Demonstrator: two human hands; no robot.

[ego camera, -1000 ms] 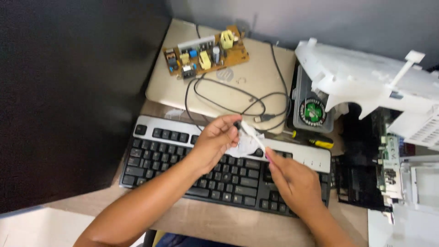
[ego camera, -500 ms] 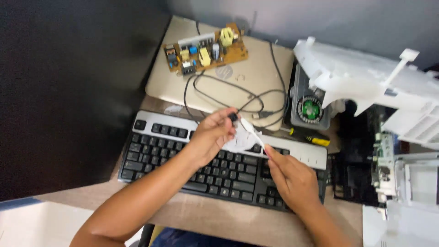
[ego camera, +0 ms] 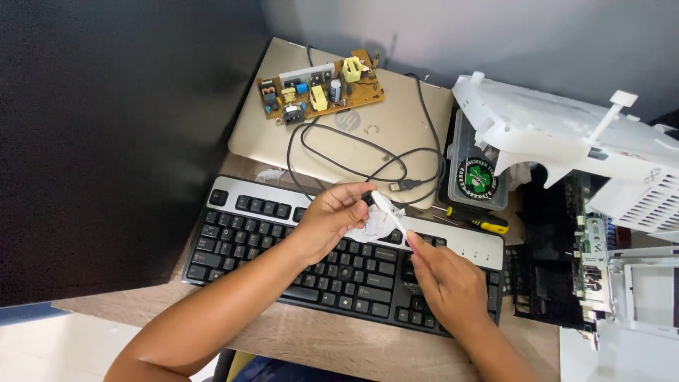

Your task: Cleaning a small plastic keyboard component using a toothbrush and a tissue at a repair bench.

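Above the black keyboard (ego camera: 311, 247), left hand (ego camera: 327, 219) closed around a crumpled white tissue (ego camera: 373, 225); whatever else sits inside the wad, hidden by fingers and paper. Just right of it, right hand (ego camera: 445, 283) pinching the lower end of a thin white swab-like stick (ego camera: 389, 212), tip slanting up-left to touch the tissue beside the left grip; exact kind of stick hard to make out. Both forearms cut off at the bottom edge.

Beyond the hands: a closed beige laptop (ego camera: 396, 134) carrying a brown circuit board (ego camera: 320, 88) and a loop of black cable (ego camera: 368, 159), plug end just above the left grip. Right of the right grip, a yellow-handled screwdriver (ego camera: 477, 224), its shaft partly tucked behind the keyboard's silver edge. Farther right, a clear-lidded box with a green round label (ego camera: 479, 173), half covered by a white plastic housing (ego camera: 566, 138); below that, an opened machine with a green board (ego camera: 587, 262), cut off by the frame's right edge.

Underneath, a wooden worktop (ego camera: 318, 339). Left, a large black panel (ego camera: 106, 141); behind, a grey wall (ego camera: 495, 35).
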